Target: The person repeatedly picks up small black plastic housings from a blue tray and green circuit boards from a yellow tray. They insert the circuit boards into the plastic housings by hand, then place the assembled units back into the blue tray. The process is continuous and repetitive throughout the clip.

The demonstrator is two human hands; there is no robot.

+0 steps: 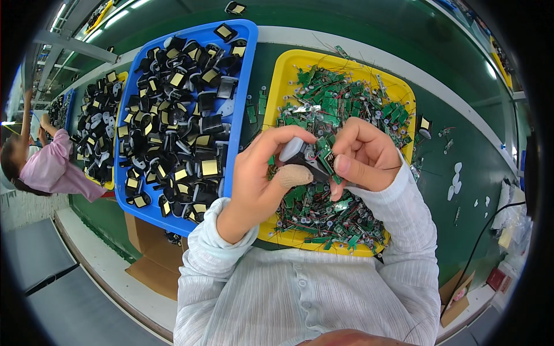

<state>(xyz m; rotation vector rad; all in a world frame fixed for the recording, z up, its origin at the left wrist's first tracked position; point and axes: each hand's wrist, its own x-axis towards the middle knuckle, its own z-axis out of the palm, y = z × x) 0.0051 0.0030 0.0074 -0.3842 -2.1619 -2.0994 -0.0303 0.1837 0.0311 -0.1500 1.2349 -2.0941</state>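
Above a yellow tray [281, 72] heaped with green circuit boards [332, 104], both my hands meet. My left hand [262, 173], its thumb wrapped in a tan covering, grips a small black plastic housing [309, 164] with a pale grey rounded end. Between the bent fingers of my right hand [369, 155] is a green circuit board [326, 155], pressed against the housing's open side. Whether the board sits inside the housing or only against it, I cannot tell. My fingers hide part of both pieces.
To the left stands a blue tray [247, 52] full of black housings with yellowish pads. Farther left, a person in pink [55, 167] works beside another filled tray. White pieces [456, 179] and a black cable [482, 230] lie at right. A cardboard box [153, 259] sits below the blue tray.
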